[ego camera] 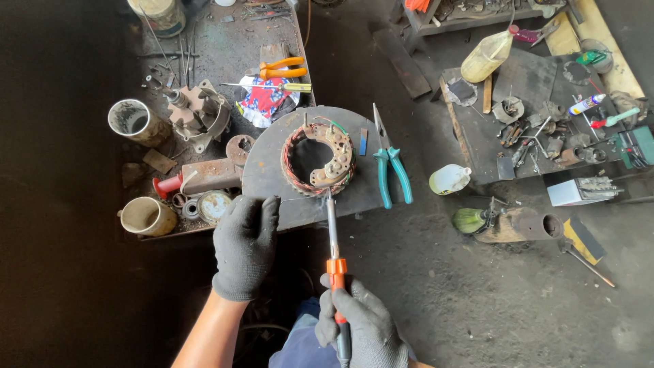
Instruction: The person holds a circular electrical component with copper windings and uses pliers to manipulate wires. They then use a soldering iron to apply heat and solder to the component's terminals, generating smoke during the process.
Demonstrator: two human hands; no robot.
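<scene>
Nearest to the camera, the right hand (361, 326), in a dark glove, is closed around the orange and black handle of a soldering iron (334, 252). The metal shaft of the iron points away from the person, and its tip reaches the near side of a coil ring (318, 159) wound with copper wire. The left hand (245, 244), also gloved, rests at the near edge of a round metal plate (272, 170); its fingers are bent and seem to pinch a thin wire that runs toward the ring, but this wire is too fine to be sure.

The ring lies in the middle of the plate. Just beside it, at the right edge of the plate, lie green-handled pliers (390, 163). To the left of the plate stand two dirty cups (136, 121). Farther away on the bench are orange-handled pliers (281, 68) and a coloured cloth (262, 101). At the far right corner, a yellowish bottle (489, 56) lies on a low board with small tools.
</scene>
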